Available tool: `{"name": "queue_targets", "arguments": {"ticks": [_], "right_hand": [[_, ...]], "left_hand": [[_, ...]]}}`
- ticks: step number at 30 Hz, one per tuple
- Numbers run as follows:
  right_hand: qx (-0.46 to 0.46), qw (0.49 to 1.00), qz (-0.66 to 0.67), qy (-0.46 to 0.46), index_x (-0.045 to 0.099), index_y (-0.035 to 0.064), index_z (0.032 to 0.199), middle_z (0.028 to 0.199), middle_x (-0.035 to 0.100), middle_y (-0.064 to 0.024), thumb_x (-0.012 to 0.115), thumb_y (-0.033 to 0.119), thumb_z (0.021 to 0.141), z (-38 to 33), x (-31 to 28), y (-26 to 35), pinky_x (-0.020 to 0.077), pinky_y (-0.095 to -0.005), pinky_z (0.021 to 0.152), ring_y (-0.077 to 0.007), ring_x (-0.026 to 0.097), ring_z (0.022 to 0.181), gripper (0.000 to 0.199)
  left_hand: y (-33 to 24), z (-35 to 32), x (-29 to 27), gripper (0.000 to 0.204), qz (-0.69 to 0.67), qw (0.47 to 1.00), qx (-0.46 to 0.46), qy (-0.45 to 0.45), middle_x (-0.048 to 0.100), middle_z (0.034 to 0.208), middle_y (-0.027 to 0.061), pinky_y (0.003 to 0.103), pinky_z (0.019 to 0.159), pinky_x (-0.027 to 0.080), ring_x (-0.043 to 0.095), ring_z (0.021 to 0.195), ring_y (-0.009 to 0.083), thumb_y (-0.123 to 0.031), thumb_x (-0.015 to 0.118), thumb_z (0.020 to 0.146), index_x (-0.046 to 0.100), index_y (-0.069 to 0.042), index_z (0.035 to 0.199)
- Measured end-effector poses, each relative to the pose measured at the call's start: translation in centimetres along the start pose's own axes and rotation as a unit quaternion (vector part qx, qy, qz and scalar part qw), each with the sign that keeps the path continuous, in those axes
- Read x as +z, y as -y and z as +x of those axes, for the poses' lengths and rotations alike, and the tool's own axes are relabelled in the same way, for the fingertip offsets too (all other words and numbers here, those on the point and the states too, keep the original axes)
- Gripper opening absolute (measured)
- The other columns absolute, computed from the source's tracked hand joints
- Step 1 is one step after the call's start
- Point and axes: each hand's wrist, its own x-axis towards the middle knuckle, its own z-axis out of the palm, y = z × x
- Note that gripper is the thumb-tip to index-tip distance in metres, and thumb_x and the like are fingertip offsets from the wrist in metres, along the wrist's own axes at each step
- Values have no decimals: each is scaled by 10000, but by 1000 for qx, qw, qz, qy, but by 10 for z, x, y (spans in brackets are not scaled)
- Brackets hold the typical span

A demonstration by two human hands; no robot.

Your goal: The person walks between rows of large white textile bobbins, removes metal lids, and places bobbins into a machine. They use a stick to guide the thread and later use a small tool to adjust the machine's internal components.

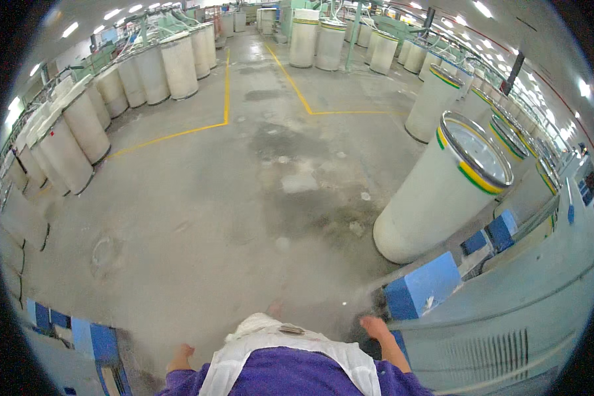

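My left hand point(181, 356) hangs low beside my body, over the grey floor, with nothing visible in it. On the other side, my right hand point(375, 326) is held out next to a blue block-shaped part point(435, 280) of a machine; I cannot tell if it touches it. The fingers of both hands are small and partly hidden, so their pose is unclear. Between them shows my white apron point(261, 323) over purple clothing, with a small dark flat thing point(292, 330) at its front. A tall off-white can point(435, 191) with a metal rim and green-yellow band stands ahead on the right.
Rows of tall off-white cans point(178, 66) line the left and more crowd the right. Yellow lines point(227, 92) mark the concrete floor point(244, 198). Grey-green machine housing point(501, 330) with vents is close on my right; blue machine parts point(103, 342) are at lower left.
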Motion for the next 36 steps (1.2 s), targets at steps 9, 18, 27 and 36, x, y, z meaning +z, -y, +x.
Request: {"name": "queue_targets", "arguments": {"ticks": [9, 18, 27, 36], "right_hand": [[294, 868, 318, -244, 525, 10, 1185, 1049, 617, -178, 598, 219, 826, 51, -172, -150, 443, -420, 864, -319, 580, 972, 422], [479, 582, 157, -638, 349, -47, 1321, 1290, 447, -255, 458, 439, 878, 161, -562, -306, 322, -426, 1006, -394, 447, 1174, 667], [631, 614, 20, -473, 371, 7, 1312, 1126, 569, -248, 600, 218, 799, 156, -582, -402, 434, -453, 881, -404, 554, 1027, 600], [715, 553, 131, -407, 371, 36, 1309, 1133, 559, -249, 489, 219, 896, 146, -592, -393, 421, -440, 870, -380, 552, 1048, 467]], "left_hand": [[-462, 154, -376, 388, 67, 935, 311, -158, 608, 1079, 193, 442, 851, 449, 568, 1018, 344, -331, 450, 901, 606, -21, 1074], [-754, 185, -538, 345, 331, 858, 365, -145, 623, 1041, 185, 408, 886, 428, 582, 1000, 337, -293, 491, 881, 619, -29, 1061], [-966, 270, -568, 374, 268, 904, 333, -11, 618, 1035, 211, 435, 887, 432, 574, 1012, 351, -325, 509, 853, 629, 2, 988], [-1525, 267, -686, 392, 539, 675, 493, -107, 621, 1062, 162, 443, 863, 451, 570, 1000, 367, -371, 511, 850, 614, -57, 1061]]}}
